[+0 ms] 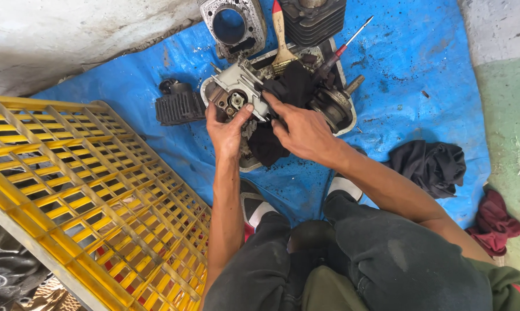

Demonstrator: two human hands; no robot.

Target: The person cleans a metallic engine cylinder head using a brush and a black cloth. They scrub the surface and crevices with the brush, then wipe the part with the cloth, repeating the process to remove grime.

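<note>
My left hand [226,131] grips the near edge of a grey metal engine casing [237,86], thumb beside its round bearing hole. My right hand [301,131] presses a black rag [288,92] against the casing's right side, fingers spread over the cloth. The casing rests over a metal tray [343,124] with other engine parts. A paintbrush [282,43] with a wooden handle lies on the tray's far side, and a red-handled screwdriver [341,49] leans beside it.
A blue tarp [415,69] covers the floor. A yellow plastic crate [81,190] lies at the left. A finned black cylinder [179,106], a grey housing [232,26] and another finned cylinder [313,20] lie around. Dark [432,164] and red [493,222] rags lie right.
</note>
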